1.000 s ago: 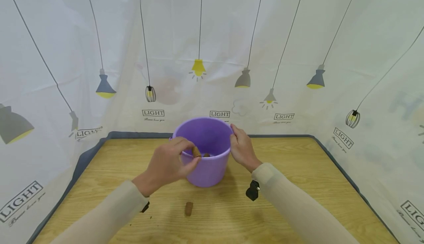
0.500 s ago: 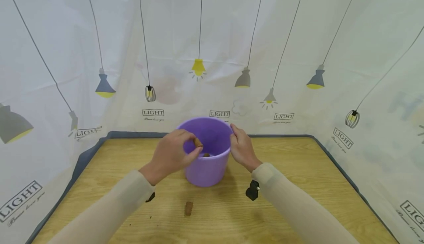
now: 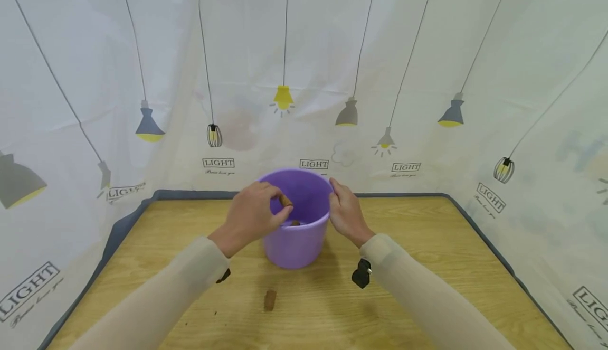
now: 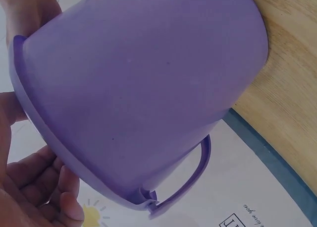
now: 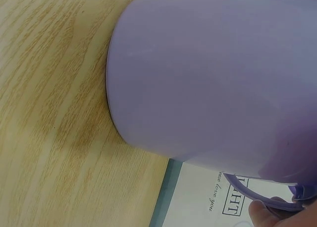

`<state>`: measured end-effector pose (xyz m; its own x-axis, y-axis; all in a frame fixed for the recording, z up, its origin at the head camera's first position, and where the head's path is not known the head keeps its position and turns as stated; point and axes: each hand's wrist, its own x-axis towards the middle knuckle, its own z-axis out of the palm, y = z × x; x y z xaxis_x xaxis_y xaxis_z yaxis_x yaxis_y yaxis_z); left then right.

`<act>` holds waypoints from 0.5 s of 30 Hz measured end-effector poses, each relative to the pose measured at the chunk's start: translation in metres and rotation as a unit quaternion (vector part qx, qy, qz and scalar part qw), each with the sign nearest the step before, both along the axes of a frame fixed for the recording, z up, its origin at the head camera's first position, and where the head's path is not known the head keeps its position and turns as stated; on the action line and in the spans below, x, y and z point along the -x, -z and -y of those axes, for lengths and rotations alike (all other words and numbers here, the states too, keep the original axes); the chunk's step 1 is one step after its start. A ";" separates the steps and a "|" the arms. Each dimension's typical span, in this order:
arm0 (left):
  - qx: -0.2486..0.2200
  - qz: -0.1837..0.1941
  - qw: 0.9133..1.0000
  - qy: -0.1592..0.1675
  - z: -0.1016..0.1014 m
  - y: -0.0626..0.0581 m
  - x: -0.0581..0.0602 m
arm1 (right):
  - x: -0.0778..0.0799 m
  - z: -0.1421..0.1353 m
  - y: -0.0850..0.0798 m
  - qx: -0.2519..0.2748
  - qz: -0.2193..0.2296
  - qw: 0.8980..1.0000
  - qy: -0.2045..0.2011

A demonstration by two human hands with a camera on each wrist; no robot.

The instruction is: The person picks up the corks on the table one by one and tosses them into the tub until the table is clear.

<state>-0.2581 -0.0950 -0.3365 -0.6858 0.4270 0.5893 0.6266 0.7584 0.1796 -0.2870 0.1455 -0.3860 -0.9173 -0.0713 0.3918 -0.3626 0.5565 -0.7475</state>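
Observation:
A purple bucket [image 3: 294, 247] stands upright on the wooden table. My left hand [image 3: 252, 215] pinches a small brown chunk [image 3: 285, 200] between thumb and fingers, over the near left part of the bucket's opening. Inside the bucket, another brown piece [image 3: 295, 223] shows just past the near rim. My right hand [image 3: 348, 211] grips the rim on the right side. In the right wrist view its fingers [image 5: 260, 212] touch the purple handle [image 5: 242, 187]. The left wrist view shows the bucket's wall [image 4: 138, 83]; the held chunk is hidden there.
A third brown chunk [image 3: 270, 300] lies on the table [image 3: 408, 265] in front of the bucket. Small dark crumbs [image 3: 215, 313] are scattered to its left. A white curtain [image 3: 256, 38] printed with lamps encloses the back and sides.
My left hand has moved right and slightly up, carrying the brown chunk from the bucket's near left rim to over the opening. The right hand and the bucket stay put.

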 end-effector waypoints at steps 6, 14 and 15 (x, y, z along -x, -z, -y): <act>0.021 0.037 0.999 -0.030 0.000 0.000 0.004 | 0.000 0.000 0.001 -0.001 -0.008 1.000 0.000; 0.049 0.107 0.992 -0.052 -0.002 -0.002 0.008 | 0.002 0.000 0.003 -0.002 -0.020 1.000 0.004; 0.053 0.109 0.991 -0.054 -0.002 -0.002 0.009 | 0.002 0.000 0.003 -0.002 -0.020 1.000 0.003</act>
<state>-0.2666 -0.0930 -0.3343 -0.8372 0.3949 0.3784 0.4951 0.8412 0.2175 -0.2890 0.1453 -0.3892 -0.9011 -0.0671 0.4283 -0.3890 0.5612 -0.7305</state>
